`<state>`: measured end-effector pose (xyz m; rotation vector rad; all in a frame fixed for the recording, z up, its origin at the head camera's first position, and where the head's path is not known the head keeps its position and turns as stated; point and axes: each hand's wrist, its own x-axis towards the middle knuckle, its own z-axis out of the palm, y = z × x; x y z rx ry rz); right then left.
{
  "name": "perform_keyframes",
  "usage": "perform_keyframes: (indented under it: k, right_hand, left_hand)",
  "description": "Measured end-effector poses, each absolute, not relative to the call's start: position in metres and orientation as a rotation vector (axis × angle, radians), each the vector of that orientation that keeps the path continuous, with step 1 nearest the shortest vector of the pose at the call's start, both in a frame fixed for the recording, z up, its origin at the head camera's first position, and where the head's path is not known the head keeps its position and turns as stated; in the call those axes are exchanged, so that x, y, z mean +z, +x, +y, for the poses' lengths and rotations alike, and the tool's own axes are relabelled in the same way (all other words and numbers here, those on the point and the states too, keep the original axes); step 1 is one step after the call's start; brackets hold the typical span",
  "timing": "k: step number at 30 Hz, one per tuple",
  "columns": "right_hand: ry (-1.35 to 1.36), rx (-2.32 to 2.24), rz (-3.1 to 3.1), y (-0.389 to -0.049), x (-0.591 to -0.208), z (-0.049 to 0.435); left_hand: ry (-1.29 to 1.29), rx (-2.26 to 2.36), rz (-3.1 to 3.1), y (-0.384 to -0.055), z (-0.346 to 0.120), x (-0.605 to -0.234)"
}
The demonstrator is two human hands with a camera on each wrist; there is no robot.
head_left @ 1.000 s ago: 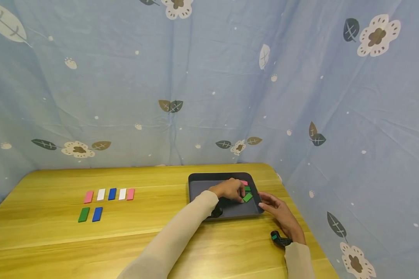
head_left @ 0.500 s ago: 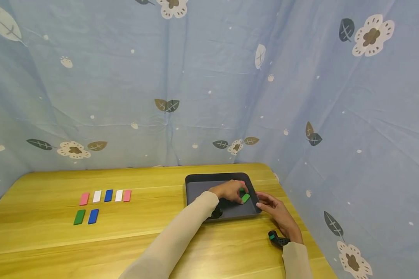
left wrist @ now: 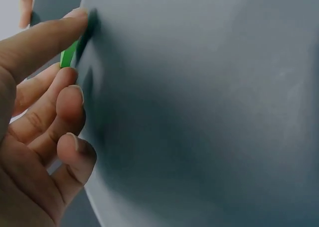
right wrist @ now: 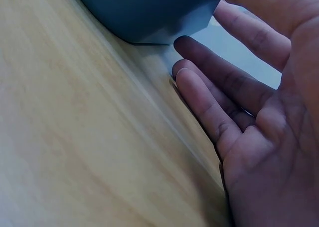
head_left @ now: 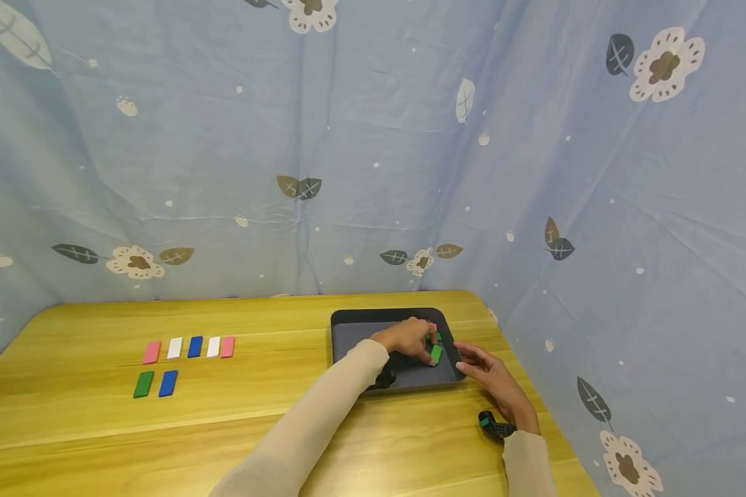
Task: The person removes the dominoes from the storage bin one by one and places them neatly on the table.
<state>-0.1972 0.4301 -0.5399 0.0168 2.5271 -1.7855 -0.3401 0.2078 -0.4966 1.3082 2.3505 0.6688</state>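
My left hand (head_left: 406,337) reaches into the dark grey tray (head_left: 356,334) and pinches a bright green tile (head_left: 436,355) between thumb and fingers, close over the tray floor. In the left wrist view a sliver of the green tile (left wrist: 68,56) shows between thumb and index finger. Beside the fingertips lie a second green tile (head_left: 438,336) and a pink tile (head_left: 432,326), both partly hidden by the hand. My right hand (head_left: 499,384) rests at the tray's right side, thumb at the rim. In the right wrist view its fingers (right wrist: 204,100) stretch loosely beside the tray's corner.
On the wooden table (head_left: 273,414) at left, a row of pink, white and blue tiles (head_left: 195,347) lies behind a green tile (head_left: 144,384) and a blue tile (head_left: 168,383). A blue flowered curtain (head_left: 360,138) hangs along the back and right edges.
The green tile at the left fingertips has turned to stand more lengthwise in the tray. The view shifted slightly; the right hand stays at the tray's side.
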Motion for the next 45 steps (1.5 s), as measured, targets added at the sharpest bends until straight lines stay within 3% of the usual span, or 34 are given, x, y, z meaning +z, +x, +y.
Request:
perform_keyframes:
  k: [45]
  right_hand:
    - [0.096, -1.720, 2.576, -0.200, -0.542, 0.434]
  left_hand:
    - [1.401, 1.096, 2.310, -0.351, 0.109, -0.464]
